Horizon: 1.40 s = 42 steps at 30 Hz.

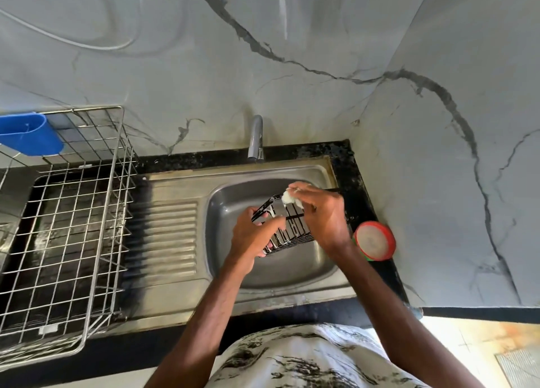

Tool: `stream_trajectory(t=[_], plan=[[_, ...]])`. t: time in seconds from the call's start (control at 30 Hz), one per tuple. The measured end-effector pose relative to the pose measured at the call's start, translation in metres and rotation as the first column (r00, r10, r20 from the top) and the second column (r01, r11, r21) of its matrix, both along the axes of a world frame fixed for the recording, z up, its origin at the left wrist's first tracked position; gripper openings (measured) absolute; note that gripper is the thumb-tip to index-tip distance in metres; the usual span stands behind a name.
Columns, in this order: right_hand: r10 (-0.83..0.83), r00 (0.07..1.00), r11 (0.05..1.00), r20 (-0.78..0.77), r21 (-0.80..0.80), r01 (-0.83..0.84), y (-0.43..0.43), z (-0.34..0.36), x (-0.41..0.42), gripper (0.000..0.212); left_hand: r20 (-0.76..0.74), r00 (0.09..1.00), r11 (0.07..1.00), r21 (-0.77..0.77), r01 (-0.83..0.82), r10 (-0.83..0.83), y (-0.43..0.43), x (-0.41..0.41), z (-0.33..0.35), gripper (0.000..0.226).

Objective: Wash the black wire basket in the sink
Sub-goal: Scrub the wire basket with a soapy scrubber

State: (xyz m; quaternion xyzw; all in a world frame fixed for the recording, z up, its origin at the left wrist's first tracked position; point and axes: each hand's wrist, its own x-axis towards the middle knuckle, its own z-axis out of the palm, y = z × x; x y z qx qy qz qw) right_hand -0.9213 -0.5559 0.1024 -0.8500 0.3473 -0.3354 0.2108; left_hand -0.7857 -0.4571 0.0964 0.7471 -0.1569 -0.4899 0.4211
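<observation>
The black wire basket (292, 229) hangs tilted over the steel sink bowl (230, 200), its bars wet with suds. My left hand (254, 235) grips its left side, fingers curled over the rim. My right hand (321, 215) lies across the basket's far right part and pinches a white soapy scrubber (287, 198) against the top bars. Much of the basket's right side is hidden under that hand.
A chrome tap (256, 139) stands behind the bowl. A round red-rimmed soap tub (374, 240) sits on the black counter (344, 159) at the right. The ribbed drainboard (169, 235) and a large steel wire dish rack (73, 227) with a blue cup (27, 134) lie left.
</observation>
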Motion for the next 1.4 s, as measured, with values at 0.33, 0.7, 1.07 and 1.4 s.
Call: stream_trajectory(t=[0.33,0.7,1.07,1.4], plan=[[-0.074,0.997,0.997,-0.026,-0.039,0.073,0.032,-0.005,0.022,0.044,0.039,0.992,0.993,0.015,0.117,-0.117,0.012,0.022,0.004,0.047],[-0.209,0.978,0.977,0.024,-0.042,0.21,0.028,-0.031,0.022,0.03,0.107,0.981,0.987,0.04,0.156,-0.159,0.02,0.055,0.009,0.059],[-0.365,0.931,0.928,-0.008,0.075,0.365,0.033,-0.032,0.033,0.056,0.06,0.992,0.993,0.048,0.106,-0.109,0.026,0.065,0.012,0.051],[-0.33,0.938,0.932,-0.109,0.12,0.342,0.051,-0.006,0.039,0.031,0.059,0.997,0.999,0.013,0.043,-0.043,0.029,0.061,0.015,0.044]])
